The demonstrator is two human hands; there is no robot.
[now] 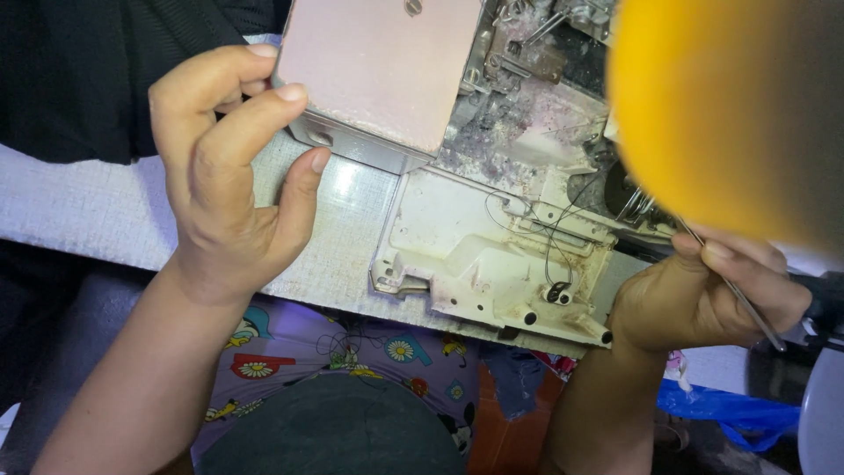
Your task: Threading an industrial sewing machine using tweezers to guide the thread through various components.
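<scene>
**Two hands at an opened sewing machine**

A pale, woven-textured work table (105, 207) is running across the view, with black fabric (97, 70) lying over its far left part and a brightly patterned cloth with cartoon figures and daisies (352, 347) showing below its near edge.

Over the left part of the table, the left hand (230, 176) is curling around the corner of a swung-open pinkish cover plate (378, 66), the index finger and thumb pressing against the plate's lower left edge, the fingers bent rather than spread.

Just to the right, the cream-coloured machine body (479, 251) is sitting exposed at the table's near edge, grimy and dusted with lint, with thin dark thread (549, 237) looping across it down to a small black fitting.

Farther right, a blurred yellow-orange rounded shape (716, 114) is filling the upper corner, very close to the camera.

Beneath it, the right hand (703, 295) is pinching a thin metal tool (734, 286) between thumb and fingers, the tool's upper end pointing into the mechanism near the machine's right side. A blue plastic bag (716, 409) is lying below this hand.
</scene>
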